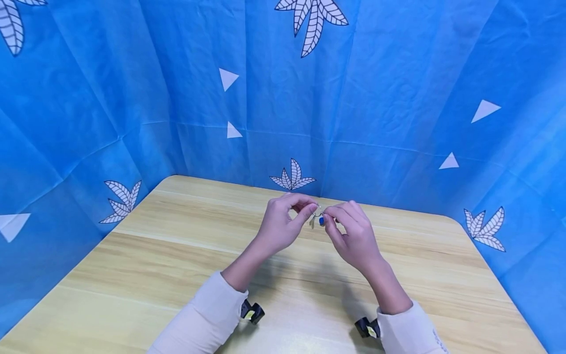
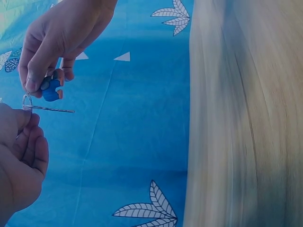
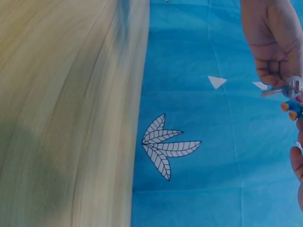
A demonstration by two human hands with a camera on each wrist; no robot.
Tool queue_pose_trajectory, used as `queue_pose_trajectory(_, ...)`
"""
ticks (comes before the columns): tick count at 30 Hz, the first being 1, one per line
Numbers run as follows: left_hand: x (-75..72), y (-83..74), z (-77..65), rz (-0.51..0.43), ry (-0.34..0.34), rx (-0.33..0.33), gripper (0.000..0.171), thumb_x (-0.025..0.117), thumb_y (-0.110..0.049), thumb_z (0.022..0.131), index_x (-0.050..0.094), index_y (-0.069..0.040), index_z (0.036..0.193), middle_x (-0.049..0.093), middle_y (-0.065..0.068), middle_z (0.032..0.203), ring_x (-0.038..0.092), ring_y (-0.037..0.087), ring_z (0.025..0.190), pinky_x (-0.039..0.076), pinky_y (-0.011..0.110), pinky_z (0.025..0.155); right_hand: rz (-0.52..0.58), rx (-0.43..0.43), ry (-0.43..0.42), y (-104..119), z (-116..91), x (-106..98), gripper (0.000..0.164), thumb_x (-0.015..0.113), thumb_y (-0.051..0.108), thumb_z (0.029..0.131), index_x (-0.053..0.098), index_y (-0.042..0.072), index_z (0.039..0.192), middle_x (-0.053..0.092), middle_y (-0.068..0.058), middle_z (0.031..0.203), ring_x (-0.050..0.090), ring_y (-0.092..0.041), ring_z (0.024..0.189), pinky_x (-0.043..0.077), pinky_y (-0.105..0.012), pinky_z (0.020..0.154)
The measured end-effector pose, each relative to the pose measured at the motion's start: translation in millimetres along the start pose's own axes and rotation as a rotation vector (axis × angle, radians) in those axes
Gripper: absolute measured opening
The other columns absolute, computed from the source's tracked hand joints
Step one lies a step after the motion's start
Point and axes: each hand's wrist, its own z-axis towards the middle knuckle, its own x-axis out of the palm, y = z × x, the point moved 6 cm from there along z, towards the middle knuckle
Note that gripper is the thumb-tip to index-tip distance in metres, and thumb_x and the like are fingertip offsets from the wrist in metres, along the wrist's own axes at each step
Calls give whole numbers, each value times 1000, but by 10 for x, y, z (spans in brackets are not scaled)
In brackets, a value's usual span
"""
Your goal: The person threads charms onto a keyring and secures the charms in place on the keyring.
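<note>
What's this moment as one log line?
left hand: pinching keychain near key; right hand: pinching keychain near blue-and-orange charm; position: above wooden table

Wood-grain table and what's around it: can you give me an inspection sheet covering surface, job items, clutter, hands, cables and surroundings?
Surface: light wood-grain table, with shadows on it.
Job items: metal key ring held above the table, with a key and a blue-and-orange charm.
Clutter: nothing seen.
Hands: left hand and right hand both pinch at the key ring; black device at each cuff.
Cables: nothing seen.
Surroundings: blue cloth with white leaf and triangle prints.
</note>
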Motion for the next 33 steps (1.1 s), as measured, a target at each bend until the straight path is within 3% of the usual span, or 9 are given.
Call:
queue_pose_trajectory(5,-1,21,-7,-15,-12,-10,15,69,-20,100,77,-9,104,72,-3,86,63,9,82,54,29,73,9,-5,4,12,6,8,24,57,17,105,71,1,92,68,-5,85,56,-23,76,40,-28,69)
queue_pose_trajectory(12,-2,44,-15,-47,-20,-18,16,68,-22,101,77,-8,105,72,-4,88,63,9,82,56,38,75,14,-1,11,22,2,18,24,57,16,104,72,1,93,68,-5,85,57,-23,76,41,-28,69)
queue_pose_trajectory(22,-8,45,-18,-107,-34,-39,16,67,-22,101,76,-9,104,70,-5,84,61,11,79,53,33,70,42,10,19,44,2,36,23,57,16,104,71,2,93,67,-4,84,59,-23,78,45,-30,72)
queue_pose_trajectory(28,7,50,-15,-183,-21,-85,17,67,-23,102,76,-9,103,70,-4,83,61,14,76,51,37,69,42,11,10,45,9,27,25,57,18,105,72,1,93,68,-5,84,60,-22,78,46,-29,72)
queue_pose_trajectory(33,42,81,-22,-205,31,-132,18,67,-21,101,74,-7,109,71,-4,87,61,16,77,51,35,71,52,18,0,39,7,20,24,57,17,104,71,2,91,66,-4,82,58,-20,75,44,-26,69)
